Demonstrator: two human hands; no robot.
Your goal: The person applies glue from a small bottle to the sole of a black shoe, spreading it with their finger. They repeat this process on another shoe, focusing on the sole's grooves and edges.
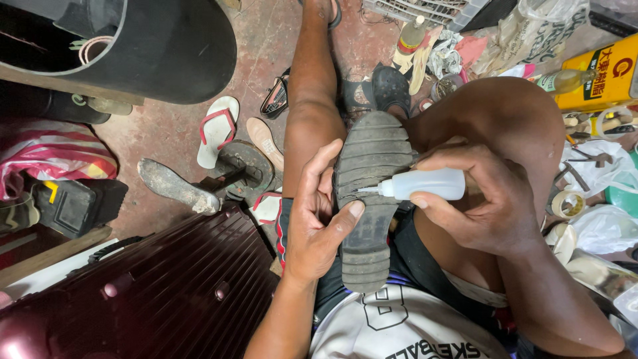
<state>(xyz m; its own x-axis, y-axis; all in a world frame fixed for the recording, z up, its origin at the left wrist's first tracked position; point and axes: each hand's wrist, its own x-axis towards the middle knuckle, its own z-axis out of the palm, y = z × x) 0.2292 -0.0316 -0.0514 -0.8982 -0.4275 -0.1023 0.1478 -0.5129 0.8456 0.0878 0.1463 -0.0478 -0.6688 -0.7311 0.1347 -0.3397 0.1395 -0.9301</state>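
Black ridged shoe sole (367, 199) rests tread-up on the person's lap, left hand (318, 219) clasped around its edge, thumb on the tread. Right hand (488, 199) holds a small white glue bottle (425, 185), its nozzle tip touching the sole. Maroon suitcase (146, 299) lies beside.

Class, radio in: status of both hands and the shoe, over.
Left hand grips the shoe, sole up. Right hand holds glue bottle, nozzle at the sole. Nothing in the way.

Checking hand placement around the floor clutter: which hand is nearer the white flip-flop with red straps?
Left. The left hand grips the shoe sole on the flip-flop's side; the right hand, holding the squeeze bottle, sits beyond the sole.
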